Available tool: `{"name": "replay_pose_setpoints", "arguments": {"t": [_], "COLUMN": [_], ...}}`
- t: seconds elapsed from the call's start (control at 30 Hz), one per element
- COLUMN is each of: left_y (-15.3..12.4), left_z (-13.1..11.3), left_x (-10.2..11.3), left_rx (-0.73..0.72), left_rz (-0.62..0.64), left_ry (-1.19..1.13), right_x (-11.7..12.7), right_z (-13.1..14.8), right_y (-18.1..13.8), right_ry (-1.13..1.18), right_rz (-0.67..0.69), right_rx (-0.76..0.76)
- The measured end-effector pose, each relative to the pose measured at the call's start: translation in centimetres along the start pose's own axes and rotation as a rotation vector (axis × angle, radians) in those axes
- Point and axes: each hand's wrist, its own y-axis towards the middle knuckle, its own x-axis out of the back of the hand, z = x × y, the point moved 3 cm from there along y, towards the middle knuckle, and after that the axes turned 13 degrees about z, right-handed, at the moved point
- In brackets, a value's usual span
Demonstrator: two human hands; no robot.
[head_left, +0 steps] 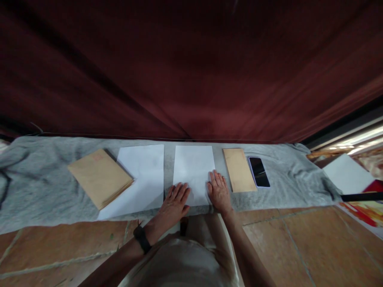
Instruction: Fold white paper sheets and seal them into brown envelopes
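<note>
A white sheet of paper [193,167] lies in front of me on the grey cloth [284,171]. My left hand [175,202] rests flat across its lower left corner, fingers stretched out. On its right edge lies my right hand [219,190], palm down with the fingers extended. To the left are more white paper [143,171] and a stack of brown envelopes [100,175], which overlaps the paper's left side. A single brown envelope [239,169] lies to the right of my right hand.
Right of the single envelope is a smartphone [259,172] with a dark screen. A dark red curtain [191,79] hangs behind the cloth-covered surface. Below is a tiled floor [287,239]. At far right are a white sheet [347,173] and a colourful printed item [363,213].
</note>
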Motion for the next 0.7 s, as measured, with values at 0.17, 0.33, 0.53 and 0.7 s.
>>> {"name": "replay_pose_setpoints", "arguments": {"t": [0.17, 0.33, 0.53, 0.7], "left_y": [-0.2, 0.0, 0.4, -0.6], "left_z": [-1.4, -2.4, -0.9, -0.2], "left_x": [0.9, 0.9, 0.9, 2.0], "left_rx": [-0.048, -0.047, -0.034, -0.054], "left_rz": [0.099, 0.108, 0.088, 0.098], "left_ry": [0.043, 0.057, -0.049, -0.203], "right_x": [0.6, 1.2, 1.7, 2.5], "right_z": [1.1, 2.6, 1.9, 0.3], "right_y": [-3.0, -5.1, -4.8, -4.9], "right_ry": [0.041, 0.090, 0.190, 0.349], "right_rz": [0.029, 0.162, 0.206, 0.218], "right_rx": [0.121, 0.311, 0.354, 0.399]}}
